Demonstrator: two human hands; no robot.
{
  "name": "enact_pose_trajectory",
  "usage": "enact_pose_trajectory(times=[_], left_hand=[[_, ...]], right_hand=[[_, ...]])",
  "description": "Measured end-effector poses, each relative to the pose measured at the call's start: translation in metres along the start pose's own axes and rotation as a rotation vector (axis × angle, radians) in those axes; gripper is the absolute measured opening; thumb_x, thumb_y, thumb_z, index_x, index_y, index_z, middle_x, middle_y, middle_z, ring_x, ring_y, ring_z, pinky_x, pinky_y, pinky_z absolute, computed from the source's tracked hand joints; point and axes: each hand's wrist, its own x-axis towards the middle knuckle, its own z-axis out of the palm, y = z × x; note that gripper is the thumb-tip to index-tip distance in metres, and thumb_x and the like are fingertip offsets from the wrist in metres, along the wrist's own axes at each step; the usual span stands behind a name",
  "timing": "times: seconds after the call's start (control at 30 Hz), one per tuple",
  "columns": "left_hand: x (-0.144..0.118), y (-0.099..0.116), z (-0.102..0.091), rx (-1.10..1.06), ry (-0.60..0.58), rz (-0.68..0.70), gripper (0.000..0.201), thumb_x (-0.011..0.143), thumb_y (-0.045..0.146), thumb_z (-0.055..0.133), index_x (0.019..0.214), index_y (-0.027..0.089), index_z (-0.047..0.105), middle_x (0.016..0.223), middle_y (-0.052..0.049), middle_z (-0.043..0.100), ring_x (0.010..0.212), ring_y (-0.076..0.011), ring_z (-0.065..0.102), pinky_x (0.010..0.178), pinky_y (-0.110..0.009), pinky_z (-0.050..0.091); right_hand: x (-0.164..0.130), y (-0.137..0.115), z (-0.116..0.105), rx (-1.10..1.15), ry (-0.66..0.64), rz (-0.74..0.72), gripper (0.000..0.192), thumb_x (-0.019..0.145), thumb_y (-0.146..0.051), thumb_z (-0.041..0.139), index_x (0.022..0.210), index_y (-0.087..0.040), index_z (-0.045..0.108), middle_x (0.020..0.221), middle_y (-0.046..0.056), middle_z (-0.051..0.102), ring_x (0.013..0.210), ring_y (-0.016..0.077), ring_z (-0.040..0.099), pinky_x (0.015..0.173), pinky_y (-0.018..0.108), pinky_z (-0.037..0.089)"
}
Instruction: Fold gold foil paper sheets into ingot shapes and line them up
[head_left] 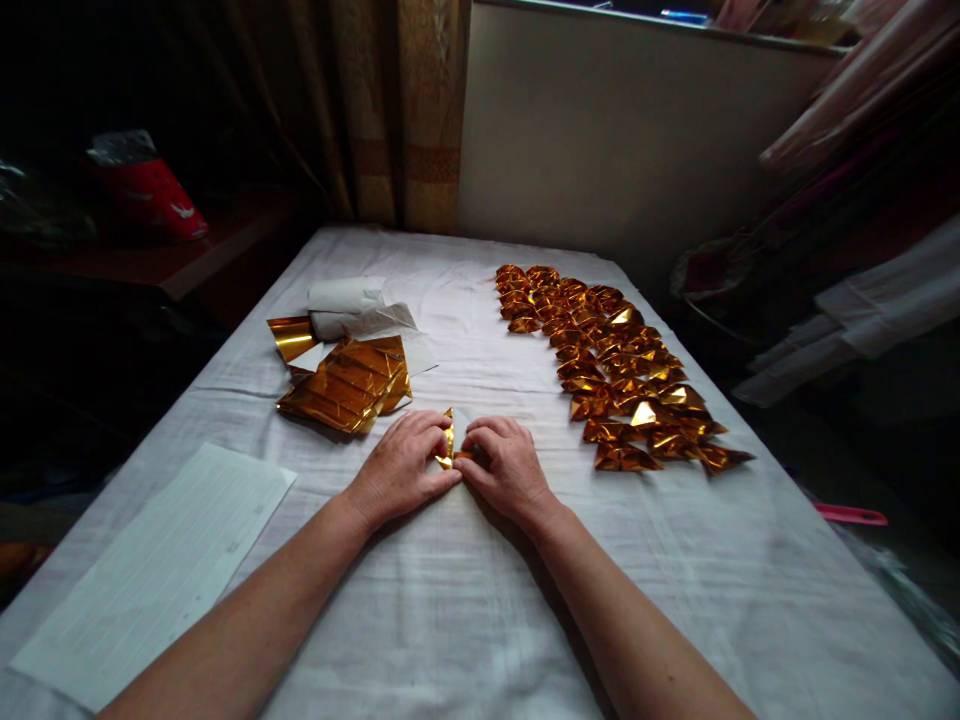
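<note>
Between my two hands a small sheet of gold foil paper [448, 440] is partly folded, its pale back showing at the far side. My left hand [409, 455] grips its left part with bent fingers, the thumb pointing right. Fingers curled, my right hand [504, 460] pinches the right part, and the two thumb tips nearly meet. Much of the paper is hidden under the fingers. A stack of flat gold foil sheets [345, 385] lies beyond my left hand. To the right are rows of folded gold foil ingots [622, 370], several in each row.
White and grey papers [345, 296] lie behind the foil stack. A ruled white paper sheet [161, 570] rests at the left of the white-covered table [465, 620]. A red cup [154, 195] stands on a dark side table. Past the right edge is a pink handle [851, 514].
</note>
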Motion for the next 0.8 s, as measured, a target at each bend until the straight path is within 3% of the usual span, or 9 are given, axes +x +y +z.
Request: enact_pose_trajectory(times=[0.27, 0.37, 0.53, 0.63, 0.8], left_hand=[[0.0012, 0.0019, -0.0007, -0.006, 0.004, 0.000, 0.019, 0.072, 0.021, 0.072, 0.075, 0.022, 0.054, 0.117, -0.005, 0.063, 0.115, -0.0235, 0.054, 0.102, -0.042, 0.041], [0.0012, 0.0019, -0.0007, -0.003, 0.002, 0.002, 0.019, 0.072, 0.022, 0.073, 0.075, 0.022, 0.054, 0.116, -0.005, 0.063, 0.115, -0.0234, 0.054, 0.103, -0.042, 0.041], [0.0015, 0.0018, -0.0007, 0.000, 0.004, 0.005, 0.018, 0.073, 0.022, 0.072, 0.076, 0.022, 0.054, 0.115, -0.005, 0.063, 0.114, -0.0227, 0.055, 0.102, -0.041, 0.042], [0.0014, 0.0019, -0.0014, -0.008, -0.001, -0.002, 0.017, 0.072, 0.023, 0.072, 0.075, 0.022, 0.055, 0.117, -0.005, 0.063, 0.115, -0.0233, 0.054, 0.102, -0.042, 0.042], [0.0014, 0.0023, -0.0028, -0.017, -0.006, -0.004, 0.018, 0.071, 0.022, 0.073, 0.075, 0.022, 0.055, 0.117, -0.005, 0.063, 0.115, -0.0238, 0.054, 0.103, -0.042, 0.041]], right_hand=[[0.0025, 0.0065, 0.0064, -0.011, 0.053, 0.030, 0.010, 0.085, -0.014, 0.061, 0.083, -0.024, 0.064, 0.097, 0.002, 0.068, 0.097, 0.0203, 0.058, 0.088, 0.035, 0.037], [0.0015, 0.0057, 0.0053, -0.019, 0.038, 0.015, 0.004, 0.084, -0.020, 0.066, 0.084, -0.024, 0.064, 0.099, 0.002, 0.068, 0.097, 0.0208, 0.057, 0.088, 0.035, 0.037], [0.0009, 0.0046, 0.0041, -0.038, 0.014, 0.017, 0.016, 0.078, -0.032, 0.075, 0.087, -0.023, 0.065, 0.101, 0.003, 0.067, 0.098, 0.0219, 0.056, 0.088, 0.035, 0.037], [0.0025, 0.0055, 0.0052, -0.038, 0.027, 0.029, 0.003, 0.084, -0.024, 0.068, 0.084, -0.024, 0.065, 0.100, 0.002, 0.068, 0.098, 0.0209, 0.056, 0.089, 0.035, 0.038], [0.0030, 0.0087, 0.0059, -0.034, 0.072, 0.042, 0.011, 0.088, -0.018, 0.057, 0.085, -0.023, 0.066, 0.099, 0.005, 0.068, 0.097, 0.0210, 0.057, 0.089, 0.035, 0.041]])
